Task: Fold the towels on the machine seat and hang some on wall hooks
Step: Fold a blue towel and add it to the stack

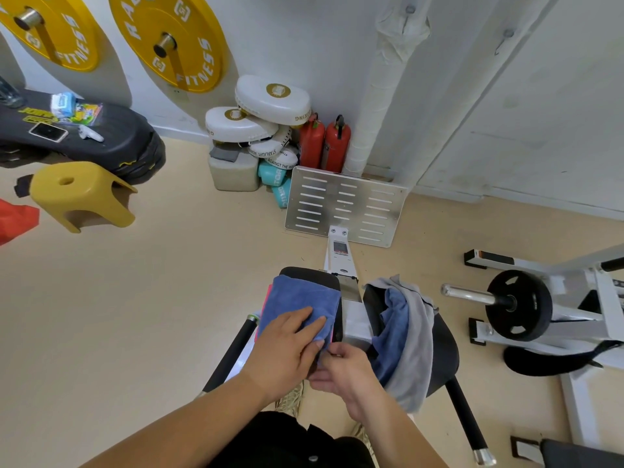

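Blue towel (299, 298) — left hand (287, 346) flat atop, right hand (341, 368) pinching edge

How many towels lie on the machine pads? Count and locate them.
4: folded blue towel on the left pad, pink towel edge beneath it; loose blue towel and grey towel draped on the right pad. Others may be hidden.

White wall (304, 45), beige floor (152, 298), yellow stool (81, 194)
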The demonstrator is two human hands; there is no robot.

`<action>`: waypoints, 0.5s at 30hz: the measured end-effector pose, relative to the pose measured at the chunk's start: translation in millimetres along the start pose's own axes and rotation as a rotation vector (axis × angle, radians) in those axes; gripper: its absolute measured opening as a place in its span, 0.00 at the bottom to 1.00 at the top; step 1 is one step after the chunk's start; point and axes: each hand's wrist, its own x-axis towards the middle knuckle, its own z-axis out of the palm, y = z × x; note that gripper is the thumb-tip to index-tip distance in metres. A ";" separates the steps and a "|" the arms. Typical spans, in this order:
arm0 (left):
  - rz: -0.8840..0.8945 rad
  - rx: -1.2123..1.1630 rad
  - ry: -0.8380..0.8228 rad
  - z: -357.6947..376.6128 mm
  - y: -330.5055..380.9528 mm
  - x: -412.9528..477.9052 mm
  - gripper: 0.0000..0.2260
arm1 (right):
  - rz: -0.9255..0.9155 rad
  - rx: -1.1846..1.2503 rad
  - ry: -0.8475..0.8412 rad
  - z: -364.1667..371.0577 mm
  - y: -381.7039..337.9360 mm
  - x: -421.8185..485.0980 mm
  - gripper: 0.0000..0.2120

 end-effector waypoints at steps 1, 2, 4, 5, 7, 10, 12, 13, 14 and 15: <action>0.025 0.061 -0.065 2.2 -0.3 -0.4 0.23 | -0.006 -0.053 0.005 -2.3 1.0 -0.2 0.08; 0.030 0.118 -0.146 3.4 0.3 -1.2 0.25 | -0.013 -0.123 0.011 -6.2 1.6 -0.2 0.04; 0.013 0.175 -0.282 4.5 3.0 -2.0 0.28 | -0.008 -0.256 0.017 -15.2 0.1 0.0 0.02; 0.012 0.175 -0.285 3.2 4.7 -1.6 0.28 | -0.001 -0.286 0.017 -18.5 -2.4 -0.7 0.04; 0.002 0.119 -0.245 -5.2 6.8 1.8 0.24 | -0.019 -0.290 0.044 -22.6 -7.4 -0.9 0.07; 0.052 0.170 -0.099 -11.8 -3.9 11.4 0.17 | -0.169 -0.278 0.178 -22.0 -13.9 2.2 0.06; 0.002 0.207 -0.111 -9.1 -13.3 15.2 0.16 | -0.224 -0.257 0.181 -16.6 -15.9 5.4 0.04; -0.029 0.213 -0.142 -7.4 -15.5 15.7 0.19 | -0.222 -0.257 0.154 -13.0 -15.0 8.1 0.03; -0.049 0.221 -0.158 -4.7 -17.3 15.5 0.22 | -0.214 -0.277 0.130 -10.0 -13.2 12.2 0.03; -0.056 0.236 -0.154 -2.0 -18.3 15.0 0.24 | -0.208 -0.305 0.118 -7.8 -10.9 15.7 0.03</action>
